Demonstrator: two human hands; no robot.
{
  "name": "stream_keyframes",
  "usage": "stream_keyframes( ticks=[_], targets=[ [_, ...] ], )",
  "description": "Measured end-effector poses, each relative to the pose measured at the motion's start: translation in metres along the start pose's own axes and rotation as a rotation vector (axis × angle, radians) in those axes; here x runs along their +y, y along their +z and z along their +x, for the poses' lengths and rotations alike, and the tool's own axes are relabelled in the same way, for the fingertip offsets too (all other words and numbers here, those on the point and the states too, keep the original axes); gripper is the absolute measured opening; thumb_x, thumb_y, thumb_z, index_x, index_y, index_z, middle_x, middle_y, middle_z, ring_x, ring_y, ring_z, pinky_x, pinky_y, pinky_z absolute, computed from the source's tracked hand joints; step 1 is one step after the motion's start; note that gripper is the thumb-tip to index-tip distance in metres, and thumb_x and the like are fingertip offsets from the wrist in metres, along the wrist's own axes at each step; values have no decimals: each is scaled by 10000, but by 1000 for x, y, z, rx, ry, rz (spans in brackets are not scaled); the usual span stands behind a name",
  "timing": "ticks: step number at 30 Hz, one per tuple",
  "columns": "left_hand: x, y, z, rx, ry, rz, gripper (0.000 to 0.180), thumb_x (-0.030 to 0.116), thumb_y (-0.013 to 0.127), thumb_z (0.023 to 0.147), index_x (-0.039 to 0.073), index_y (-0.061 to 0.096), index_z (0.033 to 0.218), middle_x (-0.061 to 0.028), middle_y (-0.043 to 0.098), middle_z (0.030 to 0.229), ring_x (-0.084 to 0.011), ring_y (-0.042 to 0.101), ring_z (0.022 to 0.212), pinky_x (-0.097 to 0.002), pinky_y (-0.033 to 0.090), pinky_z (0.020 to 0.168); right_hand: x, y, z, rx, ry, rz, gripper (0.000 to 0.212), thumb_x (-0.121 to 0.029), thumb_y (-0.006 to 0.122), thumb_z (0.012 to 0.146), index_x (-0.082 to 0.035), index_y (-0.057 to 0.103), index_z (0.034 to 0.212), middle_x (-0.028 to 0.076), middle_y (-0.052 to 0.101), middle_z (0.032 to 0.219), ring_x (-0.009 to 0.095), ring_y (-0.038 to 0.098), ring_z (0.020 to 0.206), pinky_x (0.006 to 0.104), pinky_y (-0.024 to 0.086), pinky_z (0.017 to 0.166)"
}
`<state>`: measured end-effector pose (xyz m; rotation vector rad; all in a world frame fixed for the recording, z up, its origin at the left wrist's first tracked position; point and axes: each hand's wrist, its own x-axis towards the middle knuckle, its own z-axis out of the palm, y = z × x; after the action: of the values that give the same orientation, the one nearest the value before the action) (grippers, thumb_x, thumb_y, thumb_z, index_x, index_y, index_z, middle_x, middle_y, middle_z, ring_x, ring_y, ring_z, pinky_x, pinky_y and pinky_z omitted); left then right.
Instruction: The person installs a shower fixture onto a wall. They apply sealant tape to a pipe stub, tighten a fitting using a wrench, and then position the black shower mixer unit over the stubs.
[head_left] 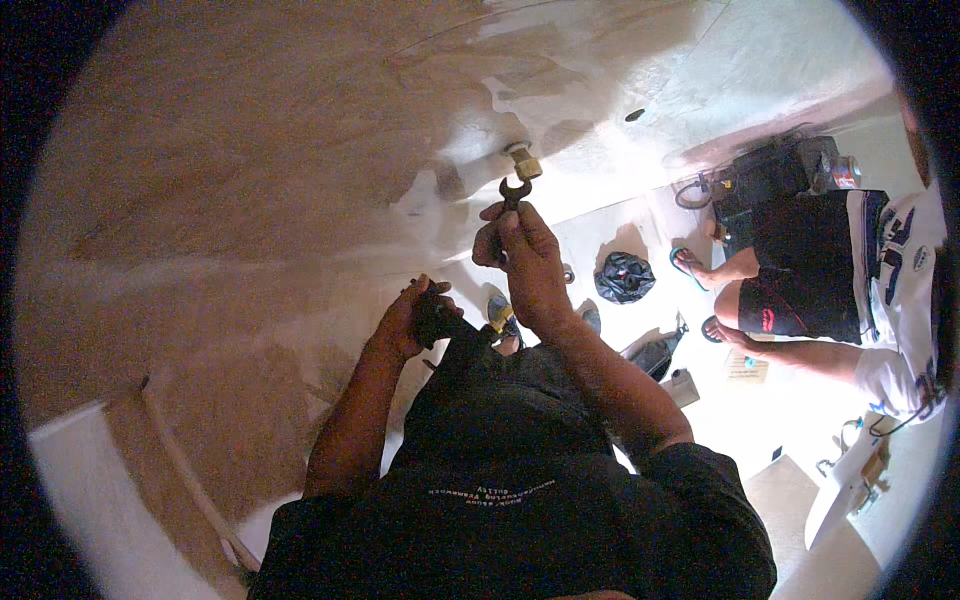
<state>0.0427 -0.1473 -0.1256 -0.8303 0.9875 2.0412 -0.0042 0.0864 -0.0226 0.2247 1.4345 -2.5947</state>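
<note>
My right hand [522,250] is closed around an open-end wrench [515,190], its dark jaw pointing up and away from me. Just beyond that jaw, a brass pipe fitting [524,165] sticks out of the brown and white wall. Jaw and fitting lie very close; whether they touch I cannot tell. Lower and to the left, in front of my dark shirt, my left hand [405,318] is closed on a dark object [437,318]. Shadow hides its kind.
A person in black shorts [800,270] and flip-flops stands at the right. On the floor between us sits a black plastic bag [625,277]. A dark bag [765,175] rests near the far right wall. At lower right is a white washbasin [838,490].
</note>
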Motion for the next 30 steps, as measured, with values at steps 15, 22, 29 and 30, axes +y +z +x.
stream_keyframes(
  ticks=[15,22,29,30],
  targets=[
    [6,-16,58,-29,-169,-49,495,456,623,950,-4,590,1130,-153,679,887,-363,695,884,-487,569,853,33,1,79,186,-301,90,392,-401,424,1064,-36,520,955,68,567,774,155,557,679,315,496,667],
    [6,14,34,60,-167,-20,459,446,585,967,14,600,1121,-161,683,890,-321,697,816,-457,587,773,9,-15,73,18,-298,177,303,-301,405,1079,-29,502,989,78,542,795,188,530,720,395,504,784],
    [2,8,22,89,-167,53,476,452,576,973,13,565,1156,-168,688,876,-330,704,823,-462,589,750,16,-30,70,-92,-184,195,373,-356,446,1058,-1,560,1069,129,620,874,240,613,813,433,521,813],
    [1,7,20,96,-164,87,478,453,576,974,10,565,1152,-168,691,876,-329,703,823,-460,588,755,15,-27,70,-151,-190,280,384,-368,458,1053,-1,568,1082,135,632,887,248,623,825,436,524,807]
  ],
)
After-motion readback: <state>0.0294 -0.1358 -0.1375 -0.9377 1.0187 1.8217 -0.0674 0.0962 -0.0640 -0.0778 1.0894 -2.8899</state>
